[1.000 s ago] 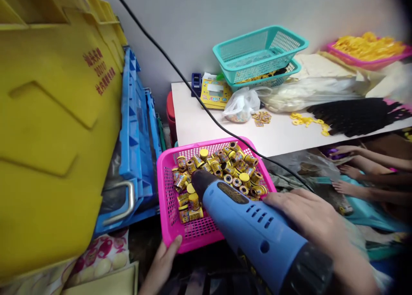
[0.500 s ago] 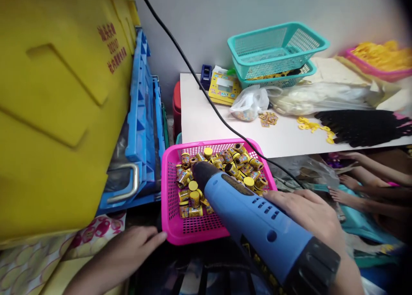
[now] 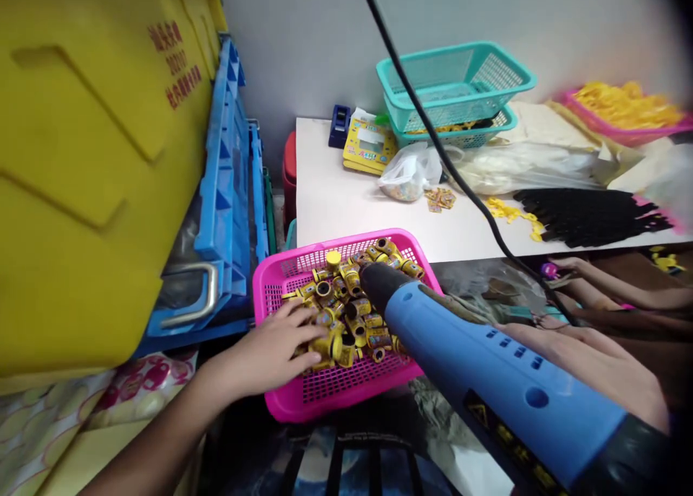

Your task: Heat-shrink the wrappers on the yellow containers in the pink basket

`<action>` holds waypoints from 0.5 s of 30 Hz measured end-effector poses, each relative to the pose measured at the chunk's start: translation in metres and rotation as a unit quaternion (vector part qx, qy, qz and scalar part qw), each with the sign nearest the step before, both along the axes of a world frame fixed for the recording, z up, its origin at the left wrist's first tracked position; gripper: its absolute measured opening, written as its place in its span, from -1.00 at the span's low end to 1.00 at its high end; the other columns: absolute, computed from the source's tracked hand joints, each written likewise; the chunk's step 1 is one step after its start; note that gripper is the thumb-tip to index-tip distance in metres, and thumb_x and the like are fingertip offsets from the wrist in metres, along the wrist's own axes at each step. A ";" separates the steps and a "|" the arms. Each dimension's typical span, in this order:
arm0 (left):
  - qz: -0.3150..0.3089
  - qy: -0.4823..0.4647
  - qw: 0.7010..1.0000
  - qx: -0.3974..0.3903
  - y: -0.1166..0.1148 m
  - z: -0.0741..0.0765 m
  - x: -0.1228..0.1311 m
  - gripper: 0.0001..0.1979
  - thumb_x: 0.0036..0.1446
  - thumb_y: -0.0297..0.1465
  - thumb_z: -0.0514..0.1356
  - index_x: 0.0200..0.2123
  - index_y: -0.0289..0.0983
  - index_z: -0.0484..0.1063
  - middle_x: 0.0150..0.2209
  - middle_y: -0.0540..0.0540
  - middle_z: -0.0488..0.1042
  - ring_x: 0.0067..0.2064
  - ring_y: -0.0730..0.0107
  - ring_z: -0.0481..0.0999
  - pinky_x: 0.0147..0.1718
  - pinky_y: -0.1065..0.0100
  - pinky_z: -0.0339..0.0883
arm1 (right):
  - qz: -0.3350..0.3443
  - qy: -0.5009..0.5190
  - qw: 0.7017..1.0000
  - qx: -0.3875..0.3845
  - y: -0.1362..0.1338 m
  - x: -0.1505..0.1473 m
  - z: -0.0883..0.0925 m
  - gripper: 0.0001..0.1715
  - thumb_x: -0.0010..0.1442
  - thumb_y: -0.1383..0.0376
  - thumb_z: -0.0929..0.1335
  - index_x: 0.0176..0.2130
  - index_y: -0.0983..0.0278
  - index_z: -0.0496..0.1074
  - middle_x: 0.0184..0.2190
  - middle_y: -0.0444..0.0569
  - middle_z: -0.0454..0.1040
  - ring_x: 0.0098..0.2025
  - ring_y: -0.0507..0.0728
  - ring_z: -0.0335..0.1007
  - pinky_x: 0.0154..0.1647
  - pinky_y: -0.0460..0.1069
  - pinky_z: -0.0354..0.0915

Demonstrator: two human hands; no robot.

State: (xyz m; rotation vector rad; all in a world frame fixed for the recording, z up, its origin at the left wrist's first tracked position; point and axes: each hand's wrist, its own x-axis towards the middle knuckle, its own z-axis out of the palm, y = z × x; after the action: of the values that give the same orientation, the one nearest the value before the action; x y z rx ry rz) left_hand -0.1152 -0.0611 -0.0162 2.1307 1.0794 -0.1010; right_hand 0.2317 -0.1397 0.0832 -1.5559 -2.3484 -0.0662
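My left hand (image 3: 276,348) reaches into a pink mesh basket (image 3: 281,409). Its fingers are spread over a pile of small yellow jars (image 3: 357,308), some with round yellow lids and some with dark open ends. No jar shows clearly gripped. A blue handheld power tool (image 3: 476,366), which looks like an electric screwdriver, slants across the right side. Its black nose points down over the jars. Along its far side lies my right hand (image 3: 600,373), seemingly closed around the tool; most of those fingers are hidden.
Yellow (image 3: 81,193) and blue crates (image 3: 224,185) stand on the left. On the white table (image 3: 336,200) lie teal baskets (image 3: 460,84), plastic bags and black strips (image 3: 585,214). A black cord (image 3: 422,99) crosses the view. A co-worker's arms (image 3: 622,283) show at right.
My left hand has moved from the basket's rim in onto the jars, which have shifted. My right hand and the blue tool have moved right in view.
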 end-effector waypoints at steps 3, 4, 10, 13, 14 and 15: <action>0.020 -0.083 0.996 -0.014 -0.017 0.010 -0.013 -0.69 0.31 -0.22 0.04 -0.13 -0.08 0.57 0.02 -0.04 0.54 0.13 0.20 0.44 0.13 0.19 0.29 | 0.065 -0.020 0.997 -0.031 0.002 0.012 -0.009 -0.67 0.26 0.37 0.19 0.01 0.17 0.29 -0.20 -0.13 0.48 -0.22 0.11 0.44 -0.08 0.09 0.22; 0.056 -0.097 0.993 0.018 -0.019 0.008 -0.014 -0.67 0.32 -0.23 0.01 -0.16 -0.13 0.57 -0.01 -0.07 0.55 0.07 0.22 0.48 0.08 0.22 0.34 | 0.081 -0.019 0.996 -0.037 0.003 0.012 -0.010 -0.66 0.26 0.40 0.19 0.01 0.19 0.30 -0.20 -0.13 0.48 -0.23 0.10 0.44 -0.10 0.07 0.21; 0.224 -0.099 0.949 0.198 -0.021 -0.026 -0.021 -0.66 0.31 -0.25 -0.02 -0.17 -0.26 0.51 -0.10 -0.18 0.56 -0.03 0.16 0.51 0.01 0.16 0.36 | 0.119 -0.004 0.992 -0.045 0.010 0.003 -0.015 -0.60 0.24 0.44 0.18 0.04 0.23 0.32 -0.12 -0.13 0.49 -0.20 0.07 0.46 -0.21 0.04 0.23; 0.308 -0.127 0.918 0.217 -0.025 -0.025 -0.032 -0.68 0.32 -0.25 -0.02 -0.25 -0.25 0.48 -0.23 -0.11 0.56 -0.15 0.26 0.53 -0.10 0.30 0.38 | 0.144 0.005 0.988 -0.048 0.016 0.005 -0.024 -0.60 0.25 0.42 0.19 0.02 0.19 0.38 -0.15 -0.16 0.49 -0.29 0.06 0.44 -0.28 0.03 0.25; 0.328 -0.129 0.909 0.224 -0.026 -0.023 -0.035 -0.69 0.31 -0.24 -0.01 -0.28 -0.24 0.47 -0.26 -0.09 0.56 -0.17 0.28 0.53 -0.13 0.32 0.37 | 0.162 0.003 0.986 -0.049 0.018 0.005 -0.028 -0.61 0.26 0.39 0.19 0.01 0.17 0.41 -0.16 -0.17 0.49 -0.32 0.05 0.43 -0.31 0.02 0.26; 0.342 -0.130 0.903 0.226 -0.027 -0.021 -0.038 -0.71 0.30 -0.23 0.00 -0.29 -0.22 0.46 -0.27 -0.07 0.55 -0.19 0.29 0.53 -0.15 0.34 0.37 | 0.172 -0.002 0.984 -0.052 0.020 0.004 -0.032 -0.63 0.28 0.36 0.19 -0.01 0.16 0.44 -0.17 -0.18 0.50 -0.34 0.05 0.42 -0.32 0.01 0.27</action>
State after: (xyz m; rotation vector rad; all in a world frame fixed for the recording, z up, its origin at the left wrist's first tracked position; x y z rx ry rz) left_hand -0.1531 -0.0883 -0.0377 1.9257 1.7335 0.8121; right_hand 0.2353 -0.1197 0.0511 -1.1695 -2.6239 0.1359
